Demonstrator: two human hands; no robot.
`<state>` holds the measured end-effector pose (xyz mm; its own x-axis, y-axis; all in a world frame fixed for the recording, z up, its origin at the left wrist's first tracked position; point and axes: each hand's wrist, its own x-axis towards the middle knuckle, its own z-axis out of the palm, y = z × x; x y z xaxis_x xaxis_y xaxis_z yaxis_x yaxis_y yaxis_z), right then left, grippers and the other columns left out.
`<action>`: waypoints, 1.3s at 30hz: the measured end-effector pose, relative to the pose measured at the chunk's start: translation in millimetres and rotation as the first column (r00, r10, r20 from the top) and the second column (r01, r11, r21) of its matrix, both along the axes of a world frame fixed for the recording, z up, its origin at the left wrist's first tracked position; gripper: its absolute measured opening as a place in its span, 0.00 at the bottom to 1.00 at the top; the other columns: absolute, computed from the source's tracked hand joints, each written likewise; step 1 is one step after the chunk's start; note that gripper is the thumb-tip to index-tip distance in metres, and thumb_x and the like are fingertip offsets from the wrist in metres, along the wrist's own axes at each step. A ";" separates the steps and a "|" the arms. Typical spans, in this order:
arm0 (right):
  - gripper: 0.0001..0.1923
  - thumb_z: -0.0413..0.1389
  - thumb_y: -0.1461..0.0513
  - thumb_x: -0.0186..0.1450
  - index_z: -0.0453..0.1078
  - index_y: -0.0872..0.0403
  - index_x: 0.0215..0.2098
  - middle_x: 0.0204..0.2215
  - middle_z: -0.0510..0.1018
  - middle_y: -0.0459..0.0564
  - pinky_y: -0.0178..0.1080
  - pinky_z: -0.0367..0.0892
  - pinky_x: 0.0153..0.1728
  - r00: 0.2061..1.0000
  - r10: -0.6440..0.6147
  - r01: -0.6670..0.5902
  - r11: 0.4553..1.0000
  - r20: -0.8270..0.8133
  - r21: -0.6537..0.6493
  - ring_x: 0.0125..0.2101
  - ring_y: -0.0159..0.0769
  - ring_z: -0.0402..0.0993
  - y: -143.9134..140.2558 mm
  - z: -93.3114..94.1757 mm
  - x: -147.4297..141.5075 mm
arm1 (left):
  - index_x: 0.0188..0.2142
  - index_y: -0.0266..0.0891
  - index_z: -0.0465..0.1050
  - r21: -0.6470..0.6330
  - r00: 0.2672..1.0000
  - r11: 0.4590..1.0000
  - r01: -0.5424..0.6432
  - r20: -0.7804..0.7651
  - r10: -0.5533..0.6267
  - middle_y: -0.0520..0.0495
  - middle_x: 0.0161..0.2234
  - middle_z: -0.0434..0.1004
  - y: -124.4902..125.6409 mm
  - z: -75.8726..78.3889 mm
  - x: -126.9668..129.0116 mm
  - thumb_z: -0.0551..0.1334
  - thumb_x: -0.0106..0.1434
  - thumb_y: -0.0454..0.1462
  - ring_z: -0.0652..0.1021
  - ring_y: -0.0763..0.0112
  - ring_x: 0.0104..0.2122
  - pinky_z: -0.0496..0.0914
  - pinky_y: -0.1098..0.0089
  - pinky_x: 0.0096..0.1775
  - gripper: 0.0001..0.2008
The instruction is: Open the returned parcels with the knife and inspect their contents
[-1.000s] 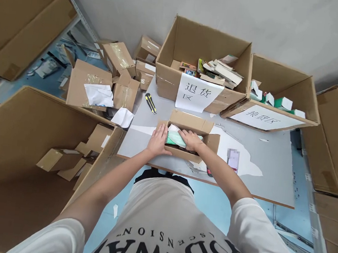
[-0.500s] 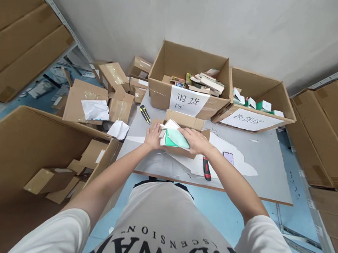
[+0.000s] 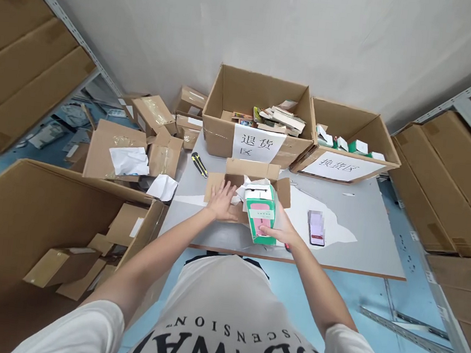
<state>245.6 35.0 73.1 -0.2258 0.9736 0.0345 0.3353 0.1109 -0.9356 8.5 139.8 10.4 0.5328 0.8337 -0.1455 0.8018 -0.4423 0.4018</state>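
My right hand [image 3: 283, 226] is closed around a green, white and pink box [image 3: 260, 215], tilted above the front right of an open cardboard carton [image 3: 242, 169]. The box's printed front faces me, and its white flap end points away. My left hand [image 3: 222, 202] lies with fingers spread on the carton's left front part, gripping nothing. Crumpled white paper [image 3: 240, 191] sticks up between the hand and the box. A phone [image 3: 316, 228] lies right of my right hand. The red utility knife is mostly hidden behind that hand.
A yellow and black utility knife [image 3: 199, 165] lies at the table's left. Behind stand a large carton of books [image 3: 218, 135] and a carton of green-white boxes [image 3: 298, 163], both with paper signs. Several cartons [image 3: 118, 130] are piled left; a big carton [image 3: 20, 176] stands nearer me.
The green box has come up out of the carton and toward me, turned to show its front. My left hand has moved from beside it onto the carton. The view has shifted slightly.
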 end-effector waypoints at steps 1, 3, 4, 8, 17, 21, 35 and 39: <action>0.47 0.63 0.48 0.55 0.47 0.49 0.65 0.55 0.69 0.57 0.52 0.65 0.53 0.996 -0.038 0.034 0.998 -0.081 -0.044 0.53 0.49 0.68 -4.8 -13.1 -1.6 | 0.64 0.34 0.52 0.013 0.998 1.000 -0.005 0.060 0.004 0.28 0.67 0.44 -4.3 0.0 -2.3 0.71 0.44 0.47 0.46 0.39 0.66 0.40 0.35 0.60 0.52; 0.44 0.63 0.48 0.55 0.48 0.49 0.63 0.53 0.70 0.56 0.52 0.66 0.52 0.977 -0.106 0.087 0.990 -0.183 -0.111 0.52 0.47 0.70 -14.6 -33.3 -5.3 | 0.63 0.34 0.55 0.037 0.969 0.999 -0.023 0.245 0.013 0.31 0.65 0.52 -15.9 3.4 -6.5 0.65 0.51 0.41 0.53 0.45 0.65 0.47 0.41 0.62 0.41; 0.43 0.63 0.48 0.55 0.50 0.49 0.62 0.52 0.71 0.56 0.53 0.66 0.53 0.969 -0.135 0.110 0.986 -0.205 -0.128 0.52 0.47 0.70 -19.3 -40.2 -7.2 | 0.62 0.35 0.56 0.042 0.935 0.999 -0.026 0.354 0.010 0.33 0.63 0.57 -23.5 6.5 -7.9 0.63 0.53 0.38 0.58 0.49 0.64 0.52 0.45 0.62 0.37; 0.44 0.64 0.48 0.54 0.50 0.49 0.62 0.52 0.70 0.58 0.55 0.62 0.56 0.963 -0.170 0.151 0.983 -0.210 -0.105 0.53 0.48 0.69 -35.3 -53.5 -14.1 | 0.60 0.38 0.59 0.021 0.789 0.998 0.065 0.611 -0.065 0.39 0.55 0.70 -60.7 16.0 -7.6 0.62 0.56 0.39 0.73 0.59 0.53 0.68 0.58 0.54 0.32; 0.55 0.65 0.49 0.53 0.37 0.48 0.66 0.59 0.61 0.60 0.55 0.57 0.59 0.984 -0.142 0.139 0.990 -0.105 -0.039 0.60 0.50 0.60 -51.3 -88.0 -17.1 | 0.62 0.34 0.55 0.026 0.920 0.969 0.244 0.310 -0.240 0.28 0.63 0.55 -62.5 -14.2 -2.7 0.70 0.43 0.57 0.51 0.41 0.65 0.46 0.41 0.62 0.53; 0.52 0.65 0.49 0.52 0.40 0.47 0.65 0.58 0.64 0.60 0.58 0.59 0.57 0.987 -0.149 0.148 0.989 -0.061 -0.010 0.59 0.53 0.62 -41.0 -113.4 -16.3 | 0.66 0.36 0.43 -0.033 0.885 0.980 0.195 0.438 -0.161 0.30 0.64 0.53 -65.2 -19.7 7.8 0.71 0.41 0.56 0.54 0.43 0.65 0.52 0.44 0.62 0.61; 0.47 0.65 0.49 0.49 0.51 0.54 0.61 0.53 0.70 0.61 0.55 0.67 0.50 0.984 -0.122 0.144 0.975 0.130 -0.172 0.52 0.59 0.69 -46.9 -151.0 0.6 | 0.60 0.40 0.56 -0.127 0.823 0.991 0.047 0.567 0.034 0.35 0.57 0.62 -99.7 -34.8 29.7 0.75 0.42 0.44 0.65 0.50 0.59 0.63 0.50 0.58 0.48; 0.52 0.67 0.48 0.45 0.51 0.52 0.62 0.55 0.68 0.59 0.58 0.65 0.52 0.987 -0.103 0.126 0.972 0.123 -0.200 0.54 0.58 0.68 -43.0 -144.3 9.9 | 0.61 0.38 0.53 -0.154 0.830 0.984 0.090 0.558 0.011 0.35 0.56 0.65 -97.3 -37.0 37.4 0.73 0.46 0.43 0.68 0.50 0.57 0.65 0.50 0.56 0.47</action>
